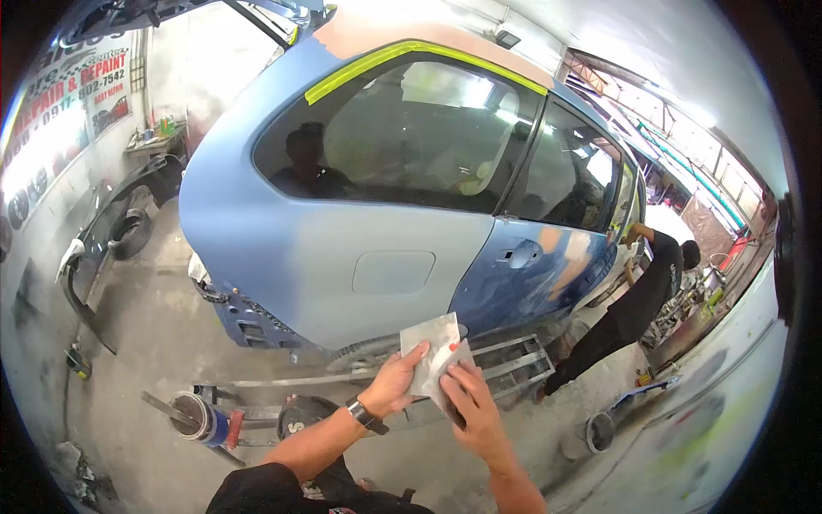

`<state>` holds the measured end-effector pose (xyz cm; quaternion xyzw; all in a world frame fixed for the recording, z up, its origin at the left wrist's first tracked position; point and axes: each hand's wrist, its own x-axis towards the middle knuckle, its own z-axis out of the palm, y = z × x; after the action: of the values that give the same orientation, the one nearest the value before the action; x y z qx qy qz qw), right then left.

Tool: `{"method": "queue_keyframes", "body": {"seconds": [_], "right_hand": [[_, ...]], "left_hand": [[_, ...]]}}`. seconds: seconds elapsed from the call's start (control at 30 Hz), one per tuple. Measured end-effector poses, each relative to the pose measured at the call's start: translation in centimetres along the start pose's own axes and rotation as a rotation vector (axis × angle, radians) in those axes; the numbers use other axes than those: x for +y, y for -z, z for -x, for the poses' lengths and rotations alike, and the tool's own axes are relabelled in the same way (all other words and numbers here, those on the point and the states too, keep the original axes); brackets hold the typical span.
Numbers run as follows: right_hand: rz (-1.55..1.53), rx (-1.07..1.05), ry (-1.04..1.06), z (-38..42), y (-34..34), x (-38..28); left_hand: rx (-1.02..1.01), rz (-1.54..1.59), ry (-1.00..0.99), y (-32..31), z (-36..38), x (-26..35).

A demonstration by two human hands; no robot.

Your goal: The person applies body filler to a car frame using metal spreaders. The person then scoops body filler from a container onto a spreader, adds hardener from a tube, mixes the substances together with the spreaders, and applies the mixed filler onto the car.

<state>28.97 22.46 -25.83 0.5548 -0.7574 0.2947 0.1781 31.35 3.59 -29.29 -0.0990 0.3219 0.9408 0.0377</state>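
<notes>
Floor point(158, 300) lies open at left, between tyre point(128, 246) and car point(368, 244). Beyond left hand point(396, 383) and right hand point(473, 409), rack point(291, 379) and car block passage; bucket point(211, 427) stands near left, person point(638, 300) far right.

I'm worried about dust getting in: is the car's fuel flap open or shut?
Shut: the fuel flap appears flush with the grey panel, only its outline showing.

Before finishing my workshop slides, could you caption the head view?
Both hands hold thin, flat pieces before a blue-and-grey car with yellow tape above its window.
</notes>
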Motion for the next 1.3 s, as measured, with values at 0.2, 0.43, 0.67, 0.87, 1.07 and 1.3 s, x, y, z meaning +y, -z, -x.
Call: {"method": "queue_keyframes", "body": {"seconds": [0.2, 0.43, 0.67, 0.87, 1.07, 1.3], "right_hand": [[0.163, -0.125, -0.204, 2.8, -1.5, 3.9], [0.193, -0.043, -0.371, 3.8, 1.3, 6.1], [0.514, -0.330, -0.229, 3.8, 0.3, 3.0], [0.585, -0.356, -0.112, 3.8, -0.5, 2.1], [0.406, -0.253, -0.177, 4.3, -2.5, 2.3], [-0.186, 0.004, -0.465, 4.3, -0.4, 1.7]], "left_hand": [[0.026, -0.043, 0.004, 3.7, -2.3, -2.7], [0.198, -0.059, -0.066, 5.2, -3.8, -4.0], [0.180, -0.298, -0.367, 6.5, -5.2, -7.8], [0.284, -0.491, -0.321, 4.3, -2.4, -6.4], [0.209, -0.721, -0.172, 3.7, -0.8, -4.2], [0.204, -0.177, -0.068, 7.1, -4.0, -7.3]]}}
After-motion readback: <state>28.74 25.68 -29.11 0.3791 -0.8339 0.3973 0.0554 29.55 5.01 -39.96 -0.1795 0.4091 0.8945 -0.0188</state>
